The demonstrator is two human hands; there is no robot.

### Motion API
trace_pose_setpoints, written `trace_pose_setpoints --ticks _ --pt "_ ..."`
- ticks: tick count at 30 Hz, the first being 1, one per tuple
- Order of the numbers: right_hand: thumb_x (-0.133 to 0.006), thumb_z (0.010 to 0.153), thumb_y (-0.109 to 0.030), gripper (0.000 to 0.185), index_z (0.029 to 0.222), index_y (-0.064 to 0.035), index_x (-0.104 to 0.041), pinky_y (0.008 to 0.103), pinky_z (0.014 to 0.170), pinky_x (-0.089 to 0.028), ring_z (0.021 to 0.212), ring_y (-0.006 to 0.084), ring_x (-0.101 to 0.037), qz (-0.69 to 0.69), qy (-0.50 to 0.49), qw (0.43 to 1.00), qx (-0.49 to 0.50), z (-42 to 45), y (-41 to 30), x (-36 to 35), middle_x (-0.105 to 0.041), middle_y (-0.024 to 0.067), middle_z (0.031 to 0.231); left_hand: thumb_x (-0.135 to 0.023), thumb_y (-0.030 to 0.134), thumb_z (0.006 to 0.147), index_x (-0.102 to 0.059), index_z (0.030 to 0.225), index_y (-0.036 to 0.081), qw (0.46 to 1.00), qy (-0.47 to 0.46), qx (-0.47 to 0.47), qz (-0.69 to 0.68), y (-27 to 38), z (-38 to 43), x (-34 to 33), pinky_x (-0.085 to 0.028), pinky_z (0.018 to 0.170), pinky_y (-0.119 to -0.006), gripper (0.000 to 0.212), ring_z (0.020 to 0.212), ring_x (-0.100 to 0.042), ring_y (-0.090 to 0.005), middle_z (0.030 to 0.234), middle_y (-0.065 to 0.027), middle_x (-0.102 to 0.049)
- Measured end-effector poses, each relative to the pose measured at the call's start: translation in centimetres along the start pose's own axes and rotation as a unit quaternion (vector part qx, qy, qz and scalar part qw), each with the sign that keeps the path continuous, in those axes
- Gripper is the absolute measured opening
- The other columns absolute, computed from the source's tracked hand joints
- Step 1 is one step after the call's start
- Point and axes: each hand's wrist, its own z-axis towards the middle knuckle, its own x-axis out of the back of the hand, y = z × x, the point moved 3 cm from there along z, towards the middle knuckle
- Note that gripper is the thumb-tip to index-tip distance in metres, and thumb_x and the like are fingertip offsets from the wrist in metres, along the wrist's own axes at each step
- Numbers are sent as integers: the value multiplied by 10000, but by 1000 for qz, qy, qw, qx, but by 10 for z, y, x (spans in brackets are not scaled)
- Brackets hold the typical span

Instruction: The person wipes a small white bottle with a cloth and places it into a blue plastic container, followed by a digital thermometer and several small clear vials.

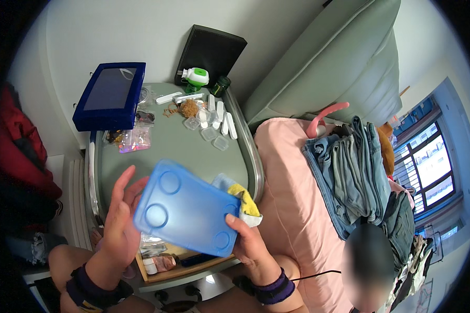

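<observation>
A translucent blue plastic box point(192, 213) is tilted up in front of me, with round raised marks at its corners. My right hand point(252, 242) grips its right end, thumb on the near face. Pressed behind that end is a yellow, blue and white cloth point(244, 199), partly hidden by the box. At the box's left edge my left hand point(119, 223) is raised with fingers apart; whether it touches the box is unclear. Below the box, an open drawer point(192, 270) holds a white-capped bottle point(160, 265) and clear plastic packets point(152, 247).
A green-grey bedside table point(172, 146) carries a blue velvet case point(109, 96), small clear boxes point(209, 134), white sticks point(231, 125), a hair scrunchie point(189, 108) and a black panel point(211, 54). To the right, folded jeans point(348, 176) lie on a pink bed point(282, 168). A blurred-out person point(368, 266) appears lower right.
</observation>
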Motion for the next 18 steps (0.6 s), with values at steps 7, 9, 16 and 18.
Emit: trace_pose_setpoints --ticks 7,9,16,18 --pt "-612 805 -127 499 1235 -15 -384 337 879 -432 1014 186 -519 19 38 998 40 -4 16 -8 -518 85 1113 -606 267 825 -36 1393 85 997 2 28 66 -23 -13 -12 -296 1002 -376 825 1197 -361 -223 1325 -109 -313" --pt "-613 808 -156 509 1236 -12 -378 329 905 -394 1048 183 -478 -48 18 995 84 -8 19 -15 -489 90 1139 -595 239 835 -120 1381 71 995 24 55 83 -29 -13 -8 -318 989 -379 743 1171 -393 -217 1301 -95 -351" --pt "-498 838 -440 612 1242 -4 -351 390 1004 -245 1213 273 -314 -289 -113 908 282 -13 13 -13 -345 179 1284 -456 364 893 -389 1241 9 975 86 177 -102 -33 -10 -4 -372 955 -398 503 1113 -470 -243 1181 -123 -497" --pt "-398 871 -467 590 1228 2 -378 421 1010 -228 1223 321 -308 -314 -156 885 305 -14 14 -12 -331 213 1301 -450 392 884 -413 1232 23 942 58 251 -214 -34 -8 -2 -400 930 -404 509 1092 -491 -249 1178 -131 -504"
